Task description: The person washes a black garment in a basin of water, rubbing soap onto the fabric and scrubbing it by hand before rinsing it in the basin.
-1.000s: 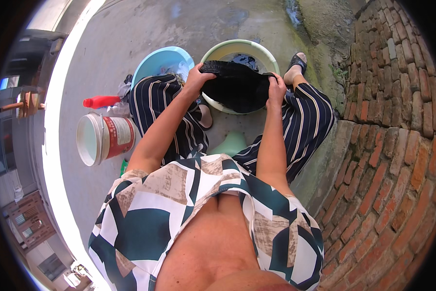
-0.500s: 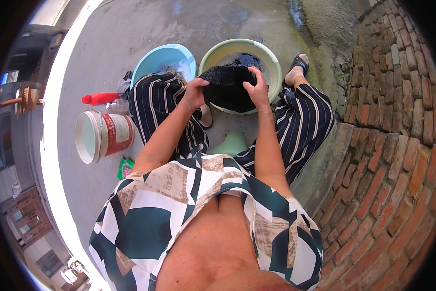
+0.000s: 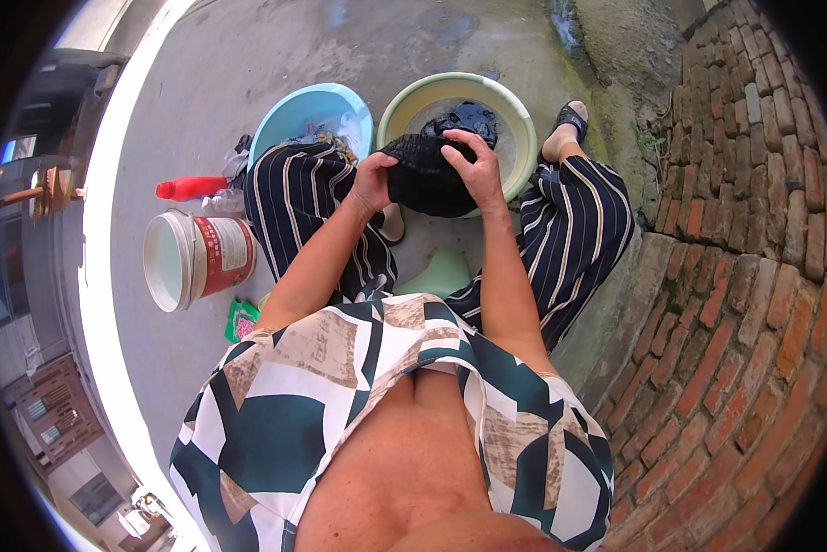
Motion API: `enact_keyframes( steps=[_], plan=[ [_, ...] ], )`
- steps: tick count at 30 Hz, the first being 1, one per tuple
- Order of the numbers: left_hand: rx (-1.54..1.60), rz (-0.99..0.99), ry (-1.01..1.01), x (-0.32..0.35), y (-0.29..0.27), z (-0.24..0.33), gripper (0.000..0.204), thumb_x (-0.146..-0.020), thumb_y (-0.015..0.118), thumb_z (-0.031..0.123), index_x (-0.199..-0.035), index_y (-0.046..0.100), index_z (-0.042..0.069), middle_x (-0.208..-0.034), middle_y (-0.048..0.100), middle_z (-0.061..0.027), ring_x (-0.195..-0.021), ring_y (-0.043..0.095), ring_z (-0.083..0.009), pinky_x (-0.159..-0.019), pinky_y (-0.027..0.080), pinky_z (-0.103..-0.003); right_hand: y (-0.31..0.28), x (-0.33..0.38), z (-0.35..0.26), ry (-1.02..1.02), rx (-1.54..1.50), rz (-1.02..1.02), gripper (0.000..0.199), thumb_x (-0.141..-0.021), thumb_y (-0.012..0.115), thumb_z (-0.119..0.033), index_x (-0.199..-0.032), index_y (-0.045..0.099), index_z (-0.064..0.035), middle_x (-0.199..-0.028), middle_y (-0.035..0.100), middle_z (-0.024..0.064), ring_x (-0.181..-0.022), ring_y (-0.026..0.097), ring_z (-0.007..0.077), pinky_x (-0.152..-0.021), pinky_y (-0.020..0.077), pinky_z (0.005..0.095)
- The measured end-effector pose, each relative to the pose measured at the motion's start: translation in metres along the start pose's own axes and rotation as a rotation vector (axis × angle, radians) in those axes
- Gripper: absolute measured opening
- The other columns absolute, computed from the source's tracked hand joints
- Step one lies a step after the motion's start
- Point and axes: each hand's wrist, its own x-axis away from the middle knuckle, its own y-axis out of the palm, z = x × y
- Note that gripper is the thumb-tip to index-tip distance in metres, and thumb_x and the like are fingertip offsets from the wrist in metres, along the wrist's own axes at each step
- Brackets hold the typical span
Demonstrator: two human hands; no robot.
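Note:
A piece of black cloth (image 3: 429, 179) with a gathered, ribbed edge hangs between my hands at the near side of a pale green basin (image 3: 526, 147). My left hand (image 3: 372, 181) grips its left edge. With thumb and fingers, my right hand (image 3: 478, 168) pinches the cloth along its upper right part. More dark wet fabric (image 3: 473, 120) lies in water inside the basin, partly hidden behind the held cloth. The garment's exact kind cannot be made out.
A blue basin (image 3: 363, 101) with clothes stands left of the green one. Further left are a red bottle (image 3: 190, 188), a white bucket with a red label (image 3: 220, 253) lying tipped and a green packet (image 3: 240, 319). A brick wall (image 3: 735, 340) bounds the right.
My right hand has moved left, closer to my left hand. The black cloth is now bunched narrower, and more of the fabric in the basin shows.

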Motion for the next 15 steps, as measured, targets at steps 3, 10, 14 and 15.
enact_keyframes(
  steps=[3,10,14,15],
  plan=[
    [0.005,0.017,-0.015,-0.002,-0.002,-0.003,0.050,-0.068,0.044,0.013,-0.114,0.045,-0.007,-0.113,0.052,-0.0186,-0.104,0.052,-0.0294,-0.093,0.038,-0.038,0.002,0.004,0.010,0.166,-0.061,-0.027,0.016,-0.076,0.061,-0.017,-0.085,0.061,-0.0040,-0.081,0.061,0.0079,-0.081,0.058,0.0214,-0.075,0.0433,0.0322],
    [0.090,0.014,0.050,-0.004,-0.005,-0.001,0.045,-0.069,0.045,0.014,-0.109,0.048,-0.008,-0.108,0.055,-0.0182,-0.100,0.053,-0.0293,-0.093,0.038,-0.037,-0.006,0.010,0.053,0.286,0.366,0.348,0.019,-0.075,0.055,-0.019,-0.091,0.059,-0.0087,-0.087,0.059,0.0088,-0.088,0.053,0.0278,-0.077,0.0410,0.0380],
    [0.091,0.084,0.138,-0.002,0.009,0.011,0.043,-0.069,0.047,0.013,-0.106,0.049,-0.007,-0.105,0.056,-0.0178,-0.098,0.054,-0.0294,-0.091,0.039,-0.036,-0.009,0.030,0.094,0.672,0.538,0.293,0.044,-0.066,0.059,-0.025,-0.107,0.052,-0.0088,-0.104,0.055,0.0133,-0.100,0.049,0.0301,-0.085,0.0389,0.0383],
    [0.084,0.098,0.178,-0.004,0.011,0.013,0.042,-0.069,0.047,0.013,-0.106,0.050,-0.007,-0.104,0.057,-0.0176,-0.097,0.055,-0.0293,-0.091,0.040,-0.037,-0.006,0.036,0.105,0.766,0.533,0.199,0.049,-0.066,0.060,-0.026,-0.110,0.049,-0.0079,-0.106,0.054,0.0150,-0.103,0.048,0.0310,-0.087,0.0382,0.0385]
  ],
)
